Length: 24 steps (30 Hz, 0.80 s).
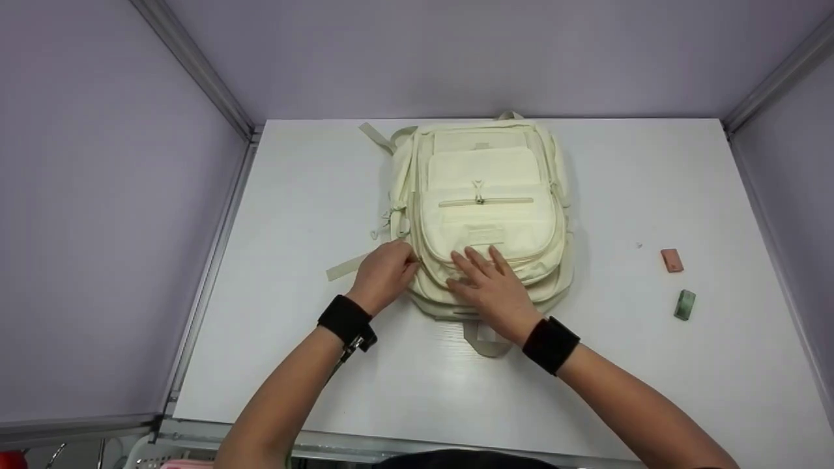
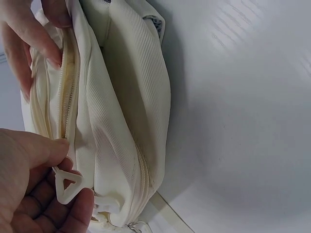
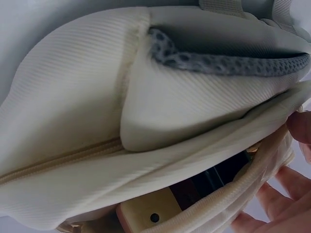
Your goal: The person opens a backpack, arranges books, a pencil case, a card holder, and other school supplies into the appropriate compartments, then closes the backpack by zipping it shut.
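Backpack, head view: the cream backpack [image 1: 488,169] lies front side up on the white table [image 1: 293,215], between my forearms.
Left hand, head view: my left hand [image 1: 386,270] is at the bag's lower left edge, fingers curled.
Right hand, head view: my right hand [image 1: 495,293] rests on the lower front, fingers fairly straight and apart.
Small blocks, head view: a pink block [image 1: 672,260] and a green block [image 1: 685,305] sit near each other, well to the bag's right.
Zipper pull, left wrist view: I pinch at the triangular zipper pull [image 2: 59,185] between thumb and finger, beside the zipper [image 2: 64,104]; my right fingertips touch the fabric further along.
Open compartment, right wrist view: my right fingers lie by its edge; inside show a yellowish object [image 3: 160,204] with a dark round spot and something dark beside it.
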Each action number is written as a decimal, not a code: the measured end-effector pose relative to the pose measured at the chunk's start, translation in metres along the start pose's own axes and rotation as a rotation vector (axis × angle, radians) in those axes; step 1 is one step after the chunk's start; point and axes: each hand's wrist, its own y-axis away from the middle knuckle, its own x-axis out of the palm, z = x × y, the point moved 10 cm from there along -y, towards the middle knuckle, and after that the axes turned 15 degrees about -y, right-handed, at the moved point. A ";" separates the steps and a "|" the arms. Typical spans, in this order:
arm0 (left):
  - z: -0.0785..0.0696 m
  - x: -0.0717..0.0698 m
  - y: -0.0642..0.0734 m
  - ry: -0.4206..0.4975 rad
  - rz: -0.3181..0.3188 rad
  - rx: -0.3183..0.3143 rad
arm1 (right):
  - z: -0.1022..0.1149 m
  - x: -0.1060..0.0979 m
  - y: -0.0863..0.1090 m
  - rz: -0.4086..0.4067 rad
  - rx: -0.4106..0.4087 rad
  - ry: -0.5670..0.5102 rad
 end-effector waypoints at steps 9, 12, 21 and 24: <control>0.003 0.002 0.000 0.020 0.000 -0.017 | 0.002 -0.006 0.005 -0.072 -0.052 -0.033; 0.004 0.003 0.000 0.032 0.002 -0.028 | 0.000 -0.013 0.011 -0.113 -0.078 -0.058; 0.006 0.006 -0.001 0.043 0.030 -0.053 | -0.018 -0.031 0.037 -0.224 -0.088 -0.116; 0.006 0.006 0.000 0.042 0.030 -0.052 | -0.021 -0.031 0.040 -0.231 -0.083 -0.114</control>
